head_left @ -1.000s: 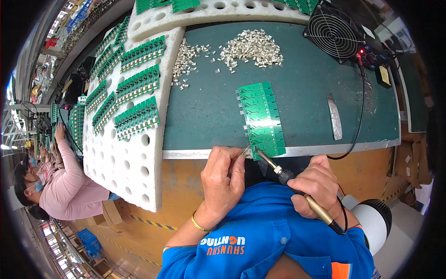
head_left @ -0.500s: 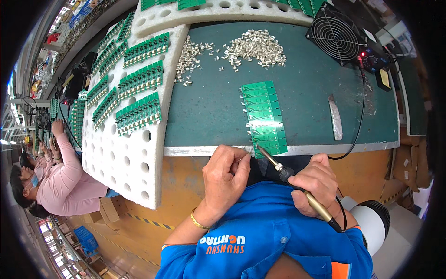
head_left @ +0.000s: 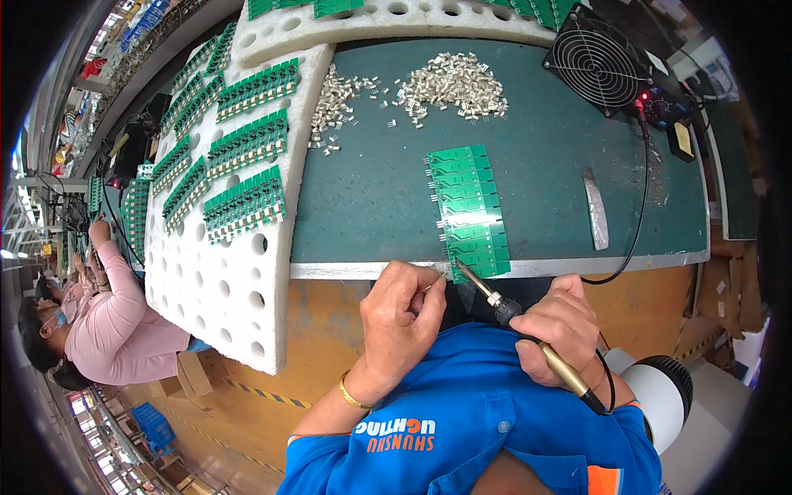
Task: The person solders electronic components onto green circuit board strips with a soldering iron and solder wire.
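A strip of green circuit boards (head_left: 468,198) lies on the table, its near end reaching over the metal front edge. White connectors with pins stick out along its left side. My right hand (head_left: 563,328) is closed round the handle of a soldering iron (head_left: 505,310), whose tip meets the near left corner of the strip. Just left of that corner, my left hand (head_left: 402,315) pinches a thin solder wire, mostly hidden by the fingers.
Loose white connectors (head_left: 454,87) are heaped at the back. White foam boards (head_left: 247,318) to the left carry several populated green strips (head_left: 245,205). A metal strip (head_left: 595,210), a black fan (head_left: 599,62) and the iron's cable (head_left: 642,198) lie right. A co-worker (head_left: 115,322) sits far left.
Almost nothing differs. My left hand has dipped very slightly, and the iron's tip stays at the same corner of the green strip.
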`<state>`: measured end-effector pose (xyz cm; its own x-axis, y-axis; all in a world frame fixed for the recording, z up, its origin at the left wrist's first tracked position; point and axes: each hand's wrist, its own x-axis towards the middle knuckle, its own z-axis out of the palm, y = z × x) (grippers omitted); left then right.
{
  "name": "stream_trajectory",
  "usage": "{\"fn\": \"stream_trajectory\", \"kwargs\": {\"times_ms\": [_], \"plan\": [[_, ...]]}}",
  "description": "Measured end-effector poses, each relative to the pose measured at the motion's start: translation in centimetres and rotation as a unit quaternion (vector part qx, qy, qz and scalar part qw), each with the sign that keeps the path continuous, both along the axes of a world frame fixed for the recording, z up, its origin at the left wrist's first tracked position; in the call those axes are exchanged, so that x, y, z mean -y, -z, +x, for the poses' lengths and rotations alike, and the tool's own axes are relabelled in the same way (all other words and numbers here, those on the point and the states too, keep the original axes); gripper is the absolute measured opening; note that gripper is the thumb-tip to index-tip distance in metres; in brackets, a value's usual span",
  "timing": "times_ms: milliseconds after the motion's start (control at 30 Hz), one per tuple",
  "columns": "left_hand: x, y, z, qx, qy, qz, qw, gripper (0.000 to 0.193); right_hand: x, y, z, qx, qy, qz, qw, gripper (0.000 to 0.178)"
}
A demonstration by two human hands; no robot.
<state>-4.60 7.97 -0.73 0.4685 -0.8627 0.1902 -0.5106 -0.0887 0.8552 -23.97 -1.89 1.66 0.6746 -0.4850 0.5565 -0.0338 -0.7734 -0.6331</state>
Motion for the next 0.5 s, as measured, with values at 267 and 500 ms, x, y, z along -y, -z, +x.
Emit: {"fn": "stream_trajectory", "kwargs": {"times_ms": [267,500], "plan": [[0.29,0.01,0.00,0.012,0.002,0.002,1.000,0.009,-0.04,0.06,0.02,-0.006,-0.001,0.001,1.000,0.021],[0.25,0.12,0.07,0.015,-0.001,0.005,1.000,0.009,0.02,-0.09,0.15,-0.009,-0.004,0.006,1.000,0.021]]}}
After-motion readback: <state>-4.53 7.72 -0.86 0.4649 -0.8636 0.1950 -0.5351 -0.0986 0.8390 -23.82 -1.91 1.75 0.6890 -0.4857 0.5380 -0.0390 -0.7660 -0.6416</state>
